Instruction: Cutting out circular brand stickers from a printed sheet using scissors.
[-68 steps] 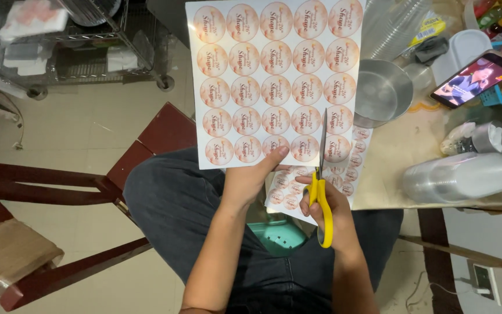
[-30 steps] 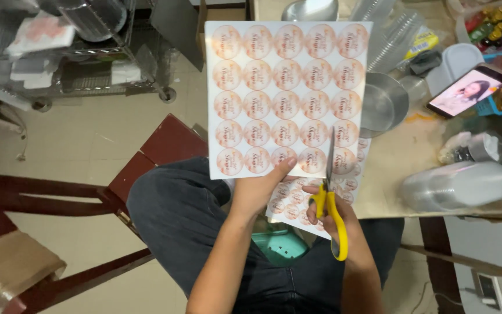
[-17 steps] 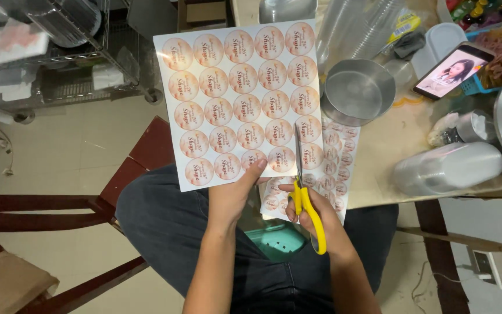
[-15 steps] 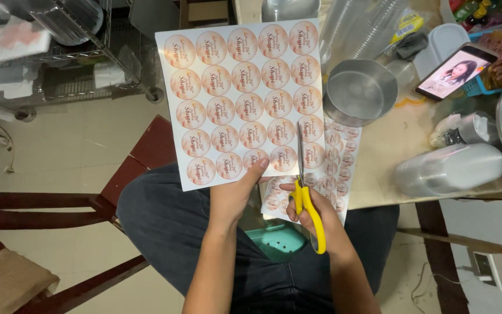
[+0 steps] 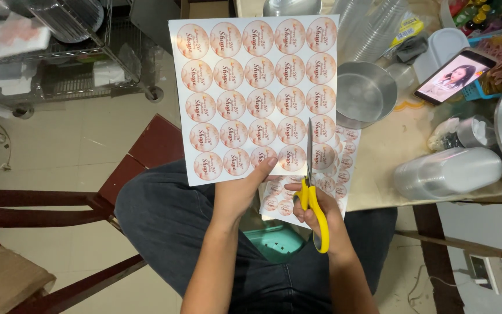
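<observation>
The person's left hand (image 5: 236, 195) pinches the bottom edge of a white sticker sheet (image 5: 254, 96) printed with rows of round peach-coloured labels, the thumb pressed onto the sheet's face beside the lowest row. The sheet is held up flat in front of the person, above the lap and partly over the near edge of the tabletop (image 5: 402, 151). The right hand (image 5: 321, 212) has its grip closed around the yellow handles of a pair of scissors (image 5: 311, 186), whose blades point toward 12 o'clock and sit in the gap between the two rightmost columns of labels, the tip roughly level with the fourth row from the top.

To do this cut well, the blades would best keep to the white strip between the columns, so no label gets nicked. Long, part-way closes judged against that strip should leave a cleaner edge than short snips. The left hand could help by keeping the sheet taut and level, since a sagging sheet would let the blades wander. The thumb lies at about 9 o'clock from the blades and fairly near them, so it should stay off the cutting line.

Behind the sheet, at 6 o'clock, lies another sheet of labels (image 5: 332, 180). At 3 o'clock on the tabletop stand a metal bowl (image 5: 364, 93), a lying stack of clear cups (image 5: 448, 171) and a phone (image 5: 453, 75) with its screen lit.
</observation>
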